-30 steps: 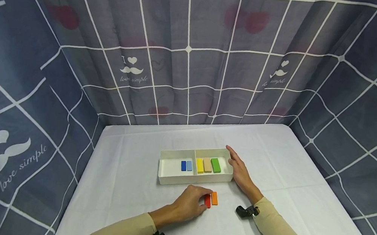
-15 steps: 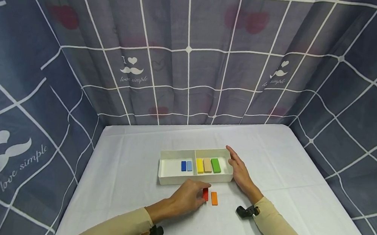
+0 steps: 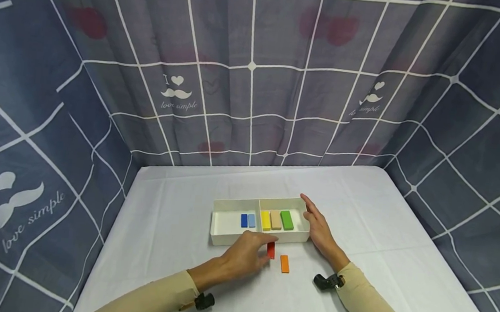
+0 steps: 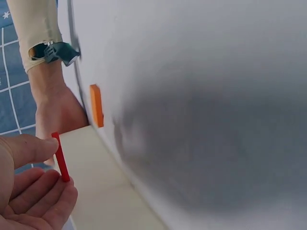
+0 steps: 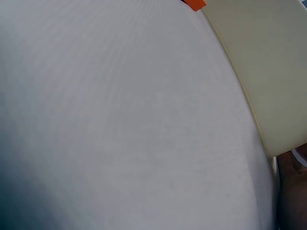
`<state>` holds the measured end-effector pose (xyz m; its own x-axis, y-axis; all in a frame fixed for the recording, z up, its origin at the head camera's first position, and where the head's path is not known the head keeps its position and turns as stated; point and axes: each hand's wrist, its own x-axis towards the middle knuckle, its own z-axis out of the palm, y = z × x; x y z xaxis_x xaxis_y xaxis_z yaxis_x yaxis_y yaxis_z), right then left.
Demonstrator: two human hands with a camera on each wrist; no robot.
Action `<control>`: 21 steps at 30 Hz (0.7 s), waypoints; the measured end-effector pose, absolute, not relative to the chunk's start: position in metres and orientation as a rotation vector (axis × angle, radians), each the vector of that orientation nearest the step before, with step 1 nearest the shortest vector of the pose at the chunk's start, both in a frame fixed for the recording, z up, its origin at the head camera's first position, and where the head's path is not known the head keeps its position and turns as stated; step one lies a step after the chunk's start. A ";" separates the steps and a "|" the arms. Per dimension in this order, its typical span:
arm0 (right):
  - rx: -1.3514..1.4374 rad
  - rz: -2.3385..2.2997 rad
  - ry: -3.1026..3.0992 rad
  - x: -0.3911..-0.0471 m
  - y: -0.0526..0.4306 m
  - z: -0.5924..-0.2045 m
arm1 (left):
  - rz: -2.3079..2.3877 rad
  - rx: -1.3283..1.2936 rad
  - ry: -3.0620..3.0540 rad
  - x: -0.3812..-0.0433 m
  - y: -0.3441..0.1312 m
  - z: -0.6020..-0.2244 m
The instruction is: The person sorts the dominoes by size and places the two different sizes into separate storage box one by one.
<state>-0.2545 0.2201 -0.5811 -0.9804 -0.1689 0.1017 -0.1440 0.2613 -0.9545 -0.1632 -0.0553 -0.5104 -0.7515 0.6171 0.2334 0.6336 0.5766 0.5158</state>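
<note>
My left hand (image 3: 244,257) pinches a thin red block (image 3: 271,250) by its two ends, between thumb and fingers. In the left wrist view the red block (image 4: 60,157) is held on edge close to the box wall. A white box (image 3: 233,239) with two compartments lies just beyond that hand. My right hand (image 3: 319,229) rests along the box's right end with its fingers fairly straight. On the cloth in front of the box lies an orange block (image 3: 284,264), touched by neither hand.
Inside the box, the left compartment holds a dark blue block (image 3: 244,220) and a light blue block (image 3: 251,220). The right one holds yellow (image 3: 266,221), tan (image 3: 276,220) and green (image 3: 287,220) blocks. Checked curtains (image 3: 220,93) surround the white-covered table (image 3: 172,209).
My left hand has picked the red block from beside the orange one and carried it forward and slightly left to the box's front wall. The right hand stays where it was.
</note>
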 end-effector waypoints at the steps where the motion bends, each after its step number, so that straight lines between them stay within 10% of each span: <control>1: -0.311 -1.874 2.479 -0.255 0.220 -0.582 | -0.914 -1.093 -2.761 -0.164 -0.056 -0.509; 21: -0.294 -1.871 2.483 -0.254 0.220 -0.581 | -0.968 -0.987 -2.646 -0.181 -0.082 -0.477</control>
